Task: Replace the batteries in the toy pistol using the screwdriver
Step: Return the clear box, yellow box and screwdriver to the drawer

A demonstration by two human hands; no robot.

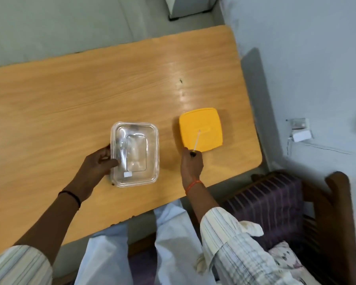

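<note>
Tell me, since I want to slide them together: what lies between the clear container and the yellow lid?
Only bare table separates the clear container from the yellow lid in the head view.

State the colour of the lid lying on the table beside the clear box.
The lid is yellow, seen best in the head view.

Soft, even daylight fills the room, with a pale glare streak on the table [181,93] beyond the right hand [191,163]. The clear box [135,153] at the left hand [100,163] shimmers with reflections. Wide-angle bending curves the edges; detail is slightly soft throughout.
</note>
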